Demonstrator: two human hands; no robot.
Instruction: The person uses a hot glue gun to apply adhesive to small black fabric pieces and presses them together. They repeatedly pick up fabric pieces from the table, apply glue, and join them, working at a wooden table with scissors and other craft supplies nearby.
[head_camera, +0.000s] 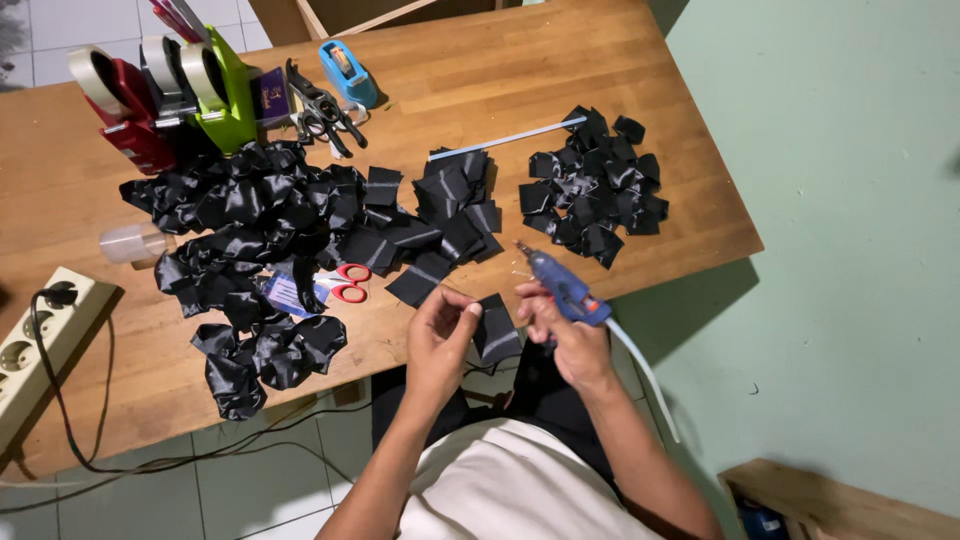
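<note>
Desk (480, 70): carrying black satin ribbon heaps (250, 210) just beyond both hands.
Right hand (565, 335): gripping a blue glue gun (560, 283), nozzle pointing away.
Left hand (440, 335): pinching a black fabric square (497, 330), between the hands.

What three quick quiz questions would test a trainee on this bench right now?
1. True or false: the right hand holds a blue glue gun.
2. What does the left hand pinch? A) black square B) scissors C) tape
3. Where do the red scissors lie?

Key: 1 true. 2 A. 3 On the table, beside the ribbon heap.
</note>
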